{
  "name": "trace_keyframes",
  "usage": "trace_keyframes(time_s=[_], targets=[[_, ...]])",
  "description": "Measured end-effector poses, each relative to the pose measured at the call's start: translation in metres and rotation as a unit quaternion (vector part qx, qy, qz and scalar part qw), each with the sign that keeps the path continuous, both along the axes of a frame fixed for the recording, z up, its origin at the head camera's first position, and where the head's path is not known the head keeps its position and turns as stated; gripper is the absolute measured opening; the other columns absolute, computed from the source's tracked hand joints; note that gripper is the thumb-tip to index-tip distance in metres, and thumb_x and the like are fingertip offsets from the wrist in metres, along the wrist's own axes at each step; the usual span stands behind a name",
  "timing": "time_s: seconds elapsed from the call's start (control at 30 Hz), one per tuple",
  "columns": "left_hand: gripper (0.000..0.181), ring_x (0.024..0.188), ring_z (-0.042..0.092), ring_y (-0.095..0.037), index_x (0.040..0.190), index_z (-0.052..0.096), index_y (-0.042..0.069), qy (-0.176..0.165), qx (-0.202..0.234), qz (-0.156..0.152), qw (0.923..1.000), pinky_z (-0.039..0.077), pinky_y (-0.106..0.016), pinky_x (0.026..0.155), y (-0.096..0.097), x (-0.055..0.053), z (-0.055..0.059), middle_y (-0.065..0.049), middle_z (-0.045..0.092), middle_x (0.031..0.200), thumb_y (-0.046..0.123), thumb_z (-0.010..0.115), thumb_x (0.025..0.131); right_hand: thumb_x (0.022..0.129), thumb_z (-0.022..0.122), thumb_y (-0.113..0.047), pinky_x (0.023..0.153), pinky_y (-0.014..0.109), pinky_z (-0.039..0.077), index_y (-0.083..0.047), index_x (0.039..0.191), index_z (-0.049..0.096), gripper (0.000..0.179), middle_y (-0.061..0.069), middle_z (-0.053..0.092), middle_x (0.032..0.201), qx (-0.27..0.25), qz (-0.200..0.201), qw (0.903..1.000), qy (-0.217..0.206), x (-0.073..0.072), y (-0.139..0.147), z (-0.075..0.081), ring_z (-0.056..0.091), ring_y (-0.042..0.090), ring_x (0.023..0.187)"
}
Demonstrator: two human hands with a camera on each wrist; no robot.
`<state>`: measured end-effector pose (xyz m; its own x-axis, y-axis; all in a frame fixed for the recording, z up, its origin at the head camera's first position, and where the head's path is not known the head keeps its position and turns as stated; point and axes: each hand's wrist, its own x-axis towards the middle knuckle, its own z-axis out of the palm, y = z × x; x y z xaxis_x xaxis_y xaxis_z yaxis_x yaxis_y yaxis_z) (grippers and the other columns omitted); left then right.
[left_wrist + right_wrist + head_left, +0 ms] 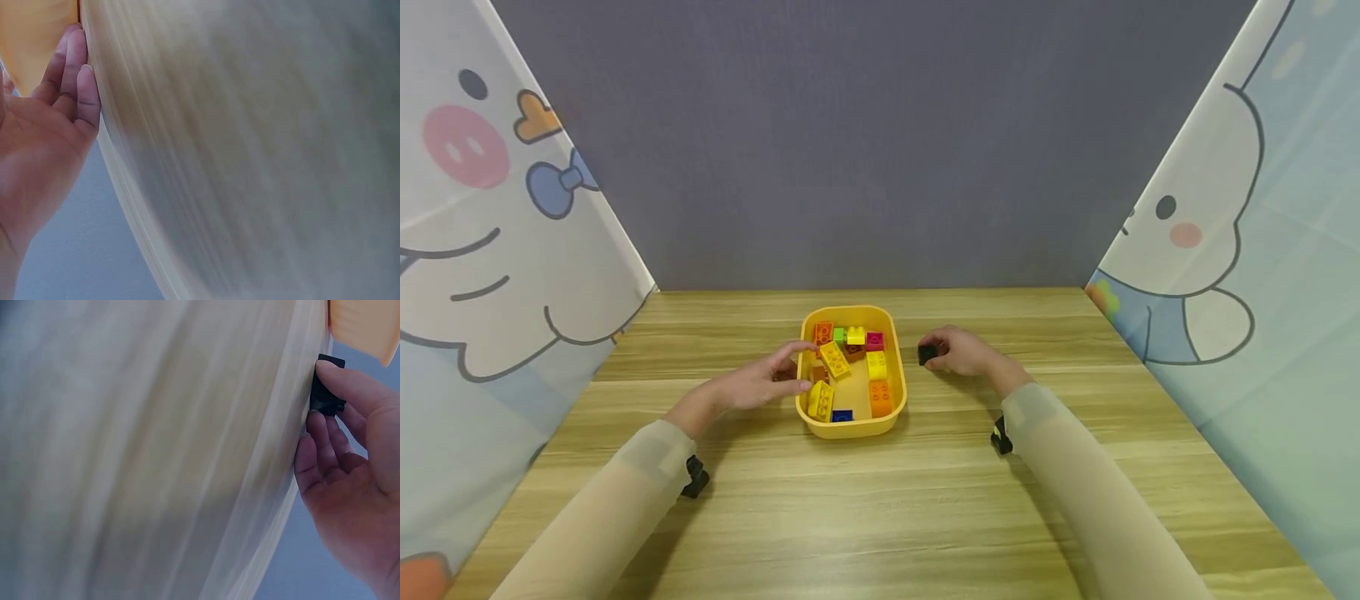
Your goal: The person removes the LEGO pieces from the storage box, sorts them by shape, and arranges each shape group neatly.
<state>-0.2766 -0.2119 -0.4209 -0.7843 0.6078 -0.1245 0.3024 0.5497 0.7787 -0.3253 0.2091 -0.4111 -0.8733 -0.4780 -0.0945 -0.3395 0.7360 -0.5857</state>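
Pinches a small black block [927,356] between the thumb and fingers of the right hand [966,352], just beside the right edge of a yellow tray [852,430], closer to the far edge of the table [820,517] than to the near one. Cannot tell contact from a slim gap between block and wood. Reaches with the left hand [760,379] over the tray's left edge, fingers loosely extended and grasping nothing, close to a slanted yellow block [834,361]. Cannot tell touching from almost touching there.

Inside the tray, at the far left corner, an orange-red block [824,332]; along the far edge, a green block [839,335] and a bright yellow block [856,336]; toward the far right corner, a magenta block [875,341]. By the right edge, another yellow block [877,365]; at the near right corner, an orange block [880,398]; against the near edge, a blue block [842,416]. Beyond the table's far edge, a grey panel [872,150].
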Motion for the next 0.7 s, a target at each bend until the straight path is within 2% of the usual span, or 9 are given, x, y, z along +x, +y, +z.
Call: trace_keyframes(time_s=[0.07, 0.23, 0.33, 0.5, 0.7], targets=[[0.07, 0.115, 0.065, -0.029, 0.17, 0.027, 0.028, 0.001, -0.002, 0.0, 1.0, 0.055, -0.045, 0.092, 0.0, 0.0, 0.0, -0.018, 0.068, 0.129, 0.042, 0.065, 0.112, 0.102, 0.077, -0.014, 0.1, 0.046, 0.056, 0.002, 0.143, 0.066, 0.045, 0.022, 0.071, 0.13, -0.001, 0.0, 1.0, 0.0, 0.001, 0.001, -0.001, 0.067, 0.029, 0.11], [0.07, 0.126, 0.064, -0.035, 0.17, 0.027, 0.03, 0.003, -0.007, 0.002, 1.0, 0.054, -0.058, 0.102, -0.001, 0.001, 0.0, -0.021, 0.065, 0.138, 0.044, 0.064, 0.112, 0.101, 0.08, -0.016, 0.106, 0.051, 0.055, 0.0, 0.144, 0.066, 0.048, 0.024, 0.066, 0.135, 0.001, -0.006, 1.0, 0.006, 0.002, 0.002, -0.002, 0.066, 0.033, 0.117], [0.07, 0.129, 0.063, -0.036, 0.17, 0.028, 0.031, 0.003, -0.005, 0.002, 1.0, 0.053, -0.06, 0.105, -0.001, 0.001, 0.0, -0.022, 0.064, 0.141, 0.045, 0.064, 0.111, 0.1, 0.082, -0.017, 0.109, 0.053, 0.055, 0.0, 0.147, 0.064, 0.053, 0.025, 0.064, 0.138, -0.005, -0.01, 0.9999, -0.001, 0.002, 0.004, -0.002, 0.066, 0.037, 0.122], [0.071, 0.121, 0.064, -0.032, 0.17, 0.028, 0.029, 0.006, -0.004, 0.0, 1.0, 0.055, -0.052, 0.097, -0.001, 0.001, 0.0, -0.02, 0.065, 0.133, 0.044, 0.065, 0.111, 0.101, 0.08, -0.018, 0.11, 0.055, 0.055, 0.0, 0.155, 0.056, 0.062, 0.027, 0.057, 0.15, -0.036, -0.018, 0.9992, -0.006, 0.008, 0.007, 0.004, 0.064, 0.041, 0.129], [0.071, 0.115, 0.064, -0.029, 0.17, 0.028, 0.028, 0.01, -0.005, 0.001, 0.9999, 0.054, -0.045, 0.092, -0.001, 0.001, 0.001, -0.018, 0.066, 0.128, 0.043, 0.065, 0.111, 0.103, 0.078, -0.017, 0.105, 0.053, 0.055, -0.003, 0.152, 0.06, 0.055, 0.023, 0.055, 0.152, -0.071, -0.009, 0.9966, 0.04, 0.015, 0.004, 0.016, 0.06, 0.037, 0.123]])
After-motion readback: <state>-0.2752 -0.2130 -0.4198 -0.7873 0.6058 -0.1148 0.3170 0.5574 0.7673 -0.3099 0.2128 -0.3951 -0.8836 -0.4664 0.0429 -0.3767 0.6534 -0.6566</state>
